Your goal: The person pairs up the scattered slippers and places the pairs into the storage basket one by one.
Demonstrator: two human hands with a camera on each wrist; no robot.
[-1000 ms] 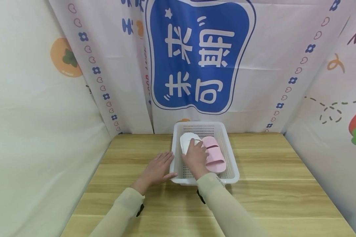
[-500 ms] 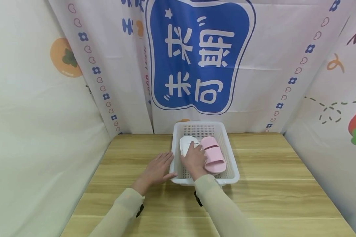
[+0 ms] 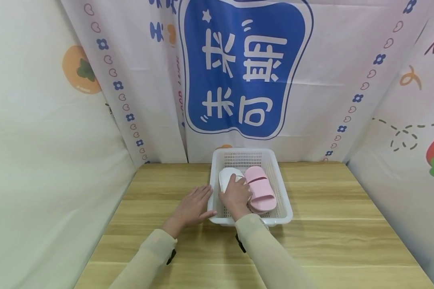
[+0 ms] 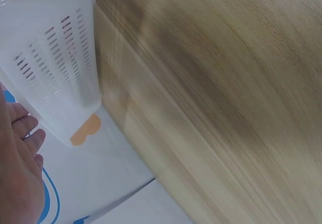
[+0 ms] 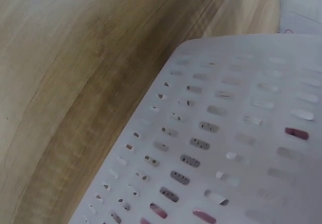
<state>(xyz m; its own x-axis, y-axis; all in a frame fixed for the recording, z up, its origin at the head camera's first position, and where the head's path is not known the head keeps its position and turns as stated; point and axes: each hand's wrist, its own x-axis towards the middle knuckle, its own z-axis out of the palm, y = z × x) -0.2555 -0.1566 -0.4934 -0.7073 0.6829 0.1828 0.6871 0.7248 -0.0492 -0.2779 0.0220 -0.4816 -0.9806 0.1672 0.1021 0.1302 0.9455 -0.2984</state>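
On the wooden surface (image 3: 322, 224) stands a white slotted basket (image 3: 283, 200) holding a pink slipper (image 3: 262, 192) beside a white slipper (image 3: 225, 178), which the right hand (image 3: 236, 195) holds, while the left hand (image 3: 191, 207) lies flat, grip wide, against the basket's side.

A white slotted basket (image 3: 284, 200) holds one white slipper (image 3: 226, 177) and one pink slipper (image 3: 261, 192).

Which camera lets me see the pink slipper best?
The head view: the whole pink slipper lies in the white basket, beside the right hand. The right wrist view shows only pink bits through the basket's slots. The left wrist view shows none of it.
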